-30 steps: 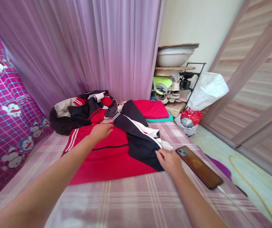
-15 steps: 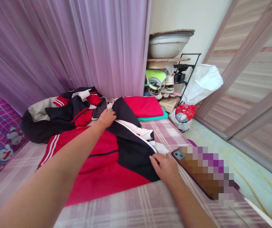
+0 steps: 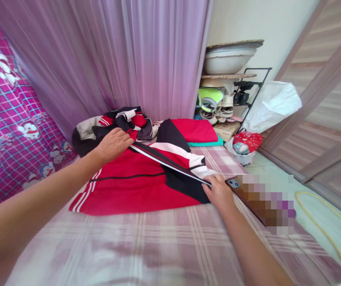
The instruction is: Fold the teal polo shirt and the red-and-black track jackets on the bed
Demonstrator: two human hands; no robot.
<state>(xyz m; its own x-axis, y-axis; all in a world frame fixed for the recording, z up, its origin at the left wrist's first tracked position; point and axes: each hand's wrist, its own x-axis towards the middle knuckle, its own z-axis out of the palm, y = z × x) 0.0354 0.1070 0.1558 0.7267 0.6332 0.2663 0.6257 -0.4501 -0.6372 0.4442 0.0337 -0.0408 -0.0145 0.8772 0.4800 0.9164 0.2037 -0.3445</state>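
Note:
A red, black and white track jacket (image 3: pixel 134 194) lies spread on the plaid bed sheet (image 3: pixel 164 242). My left hand (image 3: pixel 115 143) is closed on the jacket's front edge near the far side. My right hand (image 3: pixel 219 192) pinches the same edge at its near right end. Between them the edge is stretched taut in a straight slanting line, lifted a little off the red and black cloth below. White parts of the jacket show beyond the raised edge. Just right of my right hand lies a brown phone (image 3: pixel 244 200), partly blurred out.
A heap of dark, red and grey clothes (image 3: pixel 85 139) sits against the purple curtain (image 3: pixel 158 59). Folded red clothing (image 3: pixel 196 130) lies on a teal piece at the bed's far end. Beyond stand a shoe rack (image 3: pixel 260 83) with basins and a white plastic bag (image 3: pixel 280 105).
My left hand has taken hold of the jacket's edge, and the edge is now raised and pulled straight between both hands. The jacket's near side has shifted away from me. The view has turned left.

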